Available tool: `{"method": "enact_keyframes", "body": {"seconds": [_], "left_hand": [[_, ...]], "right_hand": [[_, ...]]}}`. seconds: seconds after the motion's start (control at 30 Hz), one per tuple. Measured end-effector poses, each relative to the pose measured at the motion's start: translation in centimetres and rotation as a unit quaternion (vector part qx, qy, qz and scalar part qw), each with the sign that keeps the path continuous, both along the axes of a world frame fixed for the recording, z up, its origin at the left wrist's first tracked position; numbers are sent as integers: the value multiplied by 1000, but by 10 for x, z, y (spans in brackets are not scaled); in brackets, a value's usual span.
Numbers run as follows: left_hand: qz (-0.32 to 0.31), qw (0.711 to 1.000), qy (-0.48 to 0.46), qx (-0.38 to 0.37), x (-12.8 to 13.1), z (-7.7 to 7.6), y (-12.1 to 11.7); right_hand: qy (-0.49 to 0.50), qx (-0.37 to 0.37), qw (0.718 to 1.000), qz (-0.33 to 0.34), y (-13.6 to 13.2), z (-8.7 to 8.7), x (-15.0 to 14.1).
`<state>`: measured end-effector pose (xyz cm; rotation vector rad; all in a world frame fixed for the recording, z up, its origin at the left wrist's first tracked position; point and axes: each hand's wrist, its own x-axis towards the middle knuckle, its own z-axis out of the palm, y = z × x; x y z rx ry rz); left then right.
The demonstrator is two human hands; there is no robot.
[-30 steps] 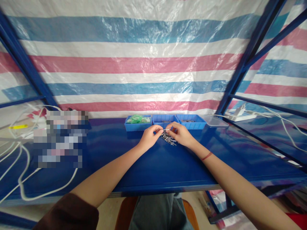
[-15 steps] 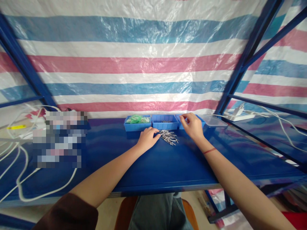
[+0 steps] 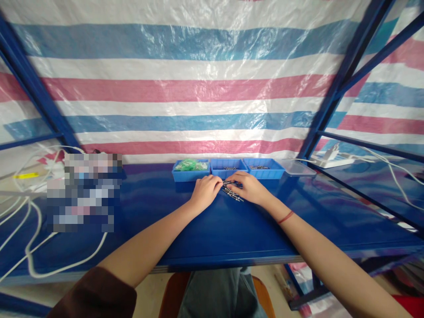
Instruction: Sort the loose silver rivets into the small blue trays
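Note:
A pile of thin silver blind rivets (image 3: 233, 194) lies on the blue table, partly hidden by my right hand. At the pile's left edge is my left hand (image 3: 206, 192), its thumb and fingertips pressed together; whatever is between them is too small to make out. My right hand (image 3: 247, 187) reaches over the pile from the right with curved fingers, thumb and fingertips apart near the rivets. Just behind stand a middle blue bin (image 3: 228, 164) and a right blue bin (image 3: 265, 176), both with small metal pieces inside.
A left blue bin (image 3: 190, 177) holds green-and-clear plastic packets. Beside the right bin lies a clear plastic lid (image 3: 298, 168). White cables (image 3: 36, 269) and a blurred-out area occupy the table's left side. A white power strip (image 3: 334, 160) sits at the right, near blue frame bars.
My right hand has moved left and down from the right bin to the rivet pile, uncovering that bin's contents. My left hand's thumb and fingers have closed together at the pile's edge.

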<state>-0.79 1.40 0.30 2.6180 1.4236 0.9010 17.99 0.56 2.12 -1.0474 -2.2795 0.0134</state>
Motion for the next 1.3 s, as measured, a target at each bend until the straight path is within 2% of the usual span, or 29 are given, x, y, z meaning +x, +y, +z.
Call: {"method": "enact_keyframes", "body": {"seconds": [0.13,0.37,0.9,1.3], "left_hand": [[-47,997,-53,35,3,2,-1],[-83,975,-206,2,4,-4,6],[-109,969,-216,50,5,0,3],[-111,968,-217,58,3,-1,5]], "right_hand": [[-40,15,999,-4,-2,-6,-7],[58,-10,998,5,-1,-4,-5],[56,-28,998,7,-1,-5,-7],[121,16,992,-27,-6,3,-7]]}}
